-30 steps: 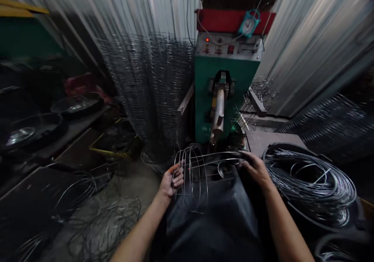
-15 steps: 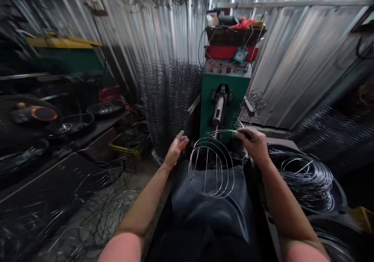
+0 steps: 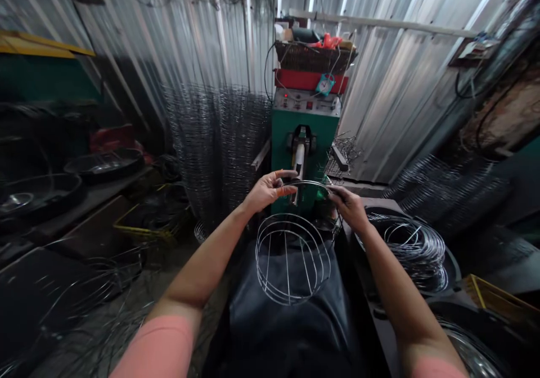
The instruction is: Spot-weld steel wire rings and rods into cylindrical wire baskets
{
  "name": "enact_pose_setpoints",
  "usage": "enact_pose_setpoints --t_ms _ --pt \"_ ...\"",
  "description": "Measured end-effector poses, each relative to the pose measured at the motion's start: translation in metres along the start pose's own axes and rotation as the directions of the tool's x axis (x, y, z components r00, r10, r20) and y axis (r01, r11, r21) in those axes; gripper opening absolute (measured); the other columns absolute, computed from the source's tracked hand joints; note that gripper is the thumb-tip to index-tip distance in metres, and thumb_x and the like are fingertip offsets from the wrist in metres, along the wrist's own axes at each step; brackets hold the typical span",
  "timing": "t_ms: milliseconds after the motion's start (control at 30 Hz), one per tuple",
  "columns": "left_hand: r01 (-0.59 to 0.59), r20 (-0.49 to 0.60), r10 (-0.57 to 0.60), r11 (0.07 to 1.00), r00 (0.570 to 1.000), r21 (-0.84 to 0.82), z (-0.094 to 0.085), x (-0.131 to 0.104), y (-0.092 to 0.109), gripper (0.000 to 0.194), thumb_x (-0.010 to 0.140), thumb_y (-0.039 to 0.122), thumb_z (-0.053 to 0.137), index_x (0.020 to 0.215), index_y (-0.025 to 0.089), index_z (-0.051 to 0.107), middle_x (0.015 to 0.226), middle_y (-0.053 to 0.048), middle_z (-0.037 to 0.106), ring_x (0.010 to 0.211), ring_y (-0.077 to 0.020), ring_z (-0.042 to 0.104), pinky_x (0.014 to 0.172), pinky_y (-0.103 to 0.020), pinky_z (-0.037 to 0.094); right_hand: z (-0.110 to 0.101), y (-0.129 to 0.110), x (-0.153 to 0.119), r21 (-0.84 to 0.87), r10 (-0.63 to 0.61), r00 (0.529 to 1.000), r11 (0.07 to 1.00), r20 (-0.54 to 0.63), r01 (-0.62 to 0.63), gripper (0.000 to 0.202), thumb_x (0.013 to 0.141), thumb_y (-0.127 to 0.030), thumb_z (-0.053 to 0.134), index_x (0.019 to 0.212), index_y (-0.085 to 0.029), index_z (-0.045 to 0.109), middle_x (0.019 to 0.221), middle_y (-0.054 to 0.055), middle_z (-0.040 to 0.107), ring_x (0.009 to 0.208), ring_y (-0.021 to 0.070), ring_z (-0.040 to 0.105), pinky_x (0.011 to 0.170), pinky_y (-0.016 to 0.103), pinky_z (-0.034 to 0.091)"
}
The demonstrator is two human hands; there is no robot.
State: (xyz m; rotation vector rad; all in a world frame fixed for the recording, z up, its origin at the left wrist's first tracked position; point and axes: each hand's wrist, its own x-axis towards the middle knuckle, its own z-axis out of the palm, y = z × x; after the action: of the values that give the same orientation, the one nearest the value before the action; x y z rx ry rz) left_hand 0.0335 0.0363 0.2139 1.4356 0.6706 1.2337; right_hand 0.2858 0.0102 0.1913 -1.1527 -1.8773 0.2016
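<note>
Between my hands, in front of the machine's arm, curves a thin metal wire ring (image 3: 313, 183). My right hand (image 3: 349, 208) pinches it at the right with closed fingers. At its left end, the thumb and index finger of my left hand (image 3: 270, 191) are around the wire. Below, a round wire frame (image 3: 287, 262) made of hoops joined by straight wires rests over the dark apron (image 3: 291, 324) on my lap. Whether the held ring connects to this frame is unclear. Directly ahead, the green machine (image 3: 282, 147) has a protruding metal cylinder (image 3: 299, 156).
Tall stacks of wire rings (image 3: 198, 142) stand left of the machine. At my right, a coil of cut wires (image 3: 422, 248) lies in a black tray. A yellow crate (image 3: 139, 229) and loose wire pieces are at the left. A blue clock (image 3: 325, 84) hangs on the machine.
My left hand has moved right and up to the wire ring. My right hand has come slightly closer to it. The wire frame appears lower on my lap, and the view has turned right.
</note>
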Motion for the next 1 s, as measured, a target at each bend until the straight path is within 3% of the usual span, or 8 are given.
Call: enact_pose_setpoints --t_ms 133,233,433,533,633,767,833,1000 --pt "0.259 0.031 -0.258 0.963 0.966 -0.078 -0.012 0.019 -0.033 0.041 0.055 0.031 0.079 0.091 0.017 0.066 0.046 0.009 0.031 0.032 -0.0007 0.017 0.033 -0.017 0.007 0.027 0.033 0.011 0.09 0.118 0.993 0.989 0.031 -0.12 0.033 0.082 -0.044 0.047 0.097 -0.021 0.065 0.086 0.001 0.067 0.08 0.0191 0.061 0.074 0.031 0.047" --pt "0.405 -0.025 -0.408 0.91 0.912 -0.096 -0.02 0.028 -0.064 0.035 0.059 0.037 0.076 0.085 0.017 0.063 0.046 0.009 0.031 0.031 -0.001 0.018 0.033 -0.017 0.005 0.047 0.056 0.019 0.081 0.159 0.983 0.983 0.088 -0.167 0.029 0.08 -0.042 0.049 0.091 -0.021 0.066 0.082 0.001 0.067 0.08 0.0188 0.06 0.074 0.029 0.046" --pt "0.588 -0.054 -0.585 0.805 0.809 0.08 -0.03 0.023 -0.123 0.036 0.072 0.038 0.063 0.101 0.018 0.061 0.047 0.01 0.032 0.03 -0.0012 0.017 0.033 -0.016 0.007 0.088 0.096 -0.004 -0.055 0.189 0.949 0.982 0.251 -0.181 0.025 0.081 -0.035 0.046 0.087 -0.018 0.063 0.08 0.004 0.067 0.075 0.0182 0.061 0.068 0.026 0.045" --pt "0.502 0.0 -0.522 0.82 0.853 0.274 -0.035 0.022 -0.138 0.036 0.079 0.031 0.053 0.112 0.016 0.058 0.047 0.009 0.031 0.032 -0.0031 0.025 0.033 -0.016 0.019 0.099 0.102 -0.014 -0.135 0.177 0.942 0.98 0.284 -0.143 0.025 0.085 -0.03 0.042 0.094 -0.018 0.062 0.082 0.005 0.068 0.073 0.0176 0.062 0.067 0.025 0.045" --pt "0.358 0.043 -0.441 0.778 0.896 0.517 -0.039 0.025 -0.145 0.04 0.083 0.026 0.044 0.12 0.019 0.055 0.054 0.006 0.046 0.036 -0.0055 0.038 0.039 -0.018 0.033 0.104 0.102 -0.012 -0.225 0.196 0.927 0.966 0.32 -0.127 0.026 0.086 -0.026 0.041 0.102 -0.018 0.06 0.086 0.006 0.068 0.077 0.0186 0.063 0.069 0.025 0.044" --pt "0.059 0.149 -0.251 0.668 0.956 0.742 -0.044 0.028 -0.151 0.04 0.084 0.027 0.041 0.122 0.022 0.055 0.086 -0.001 0.067 0.07 -0.0131 0.06 0.066 -0.023 0.046 0.111 0.103 -0.007 -0.319 0.226 0.9 0.942 0.374 -0.104 0.026 0.089 -0.023 0.039 0.108 -0.02 0.057 0.094 0.007 0.068 0.085 0.0191 0.064 0.071 0.023 0.044" --pt "-0.054 0.205 -0.201 0.574 0.958 0.817 -0.047 0.031 -0.151 0.041 0.084 0.026 0.042 0.123 0.022 0.054 0.094 -0.003 0.068 0.083 -0.016 0.061 0.076 -0.024 0.044 0.116 0.101 -0.006 -0.395 0.236 0.889 0.916 0.392 -0.069 0.028 0.09 -0.022 0.038 0.112 -0.02 0.055 0.098 0.008 0.067 0.088 0.0194 0.063 0.071 0.023 0.044" --pt "-0.155 0.253 -0.216 0.388 0.943 0.908 -0.054 0.039 -0.148 0.043 0.083 0.025 0.044 0.126 0.022 0.051 0.089 -0.005 0.069 0.079 -0.0174 0.062 0.073 -0.025 0.044 0.127 0.098 -0.004 -0.602 0.317 0.849 0.798 0.423 0.002 0.033 0.091 -0.018 0.033 0.12 -0.018 0.048 0.1 0.011 0.064 0.079 0.0211 0.064 0.063 0.025 0.043"
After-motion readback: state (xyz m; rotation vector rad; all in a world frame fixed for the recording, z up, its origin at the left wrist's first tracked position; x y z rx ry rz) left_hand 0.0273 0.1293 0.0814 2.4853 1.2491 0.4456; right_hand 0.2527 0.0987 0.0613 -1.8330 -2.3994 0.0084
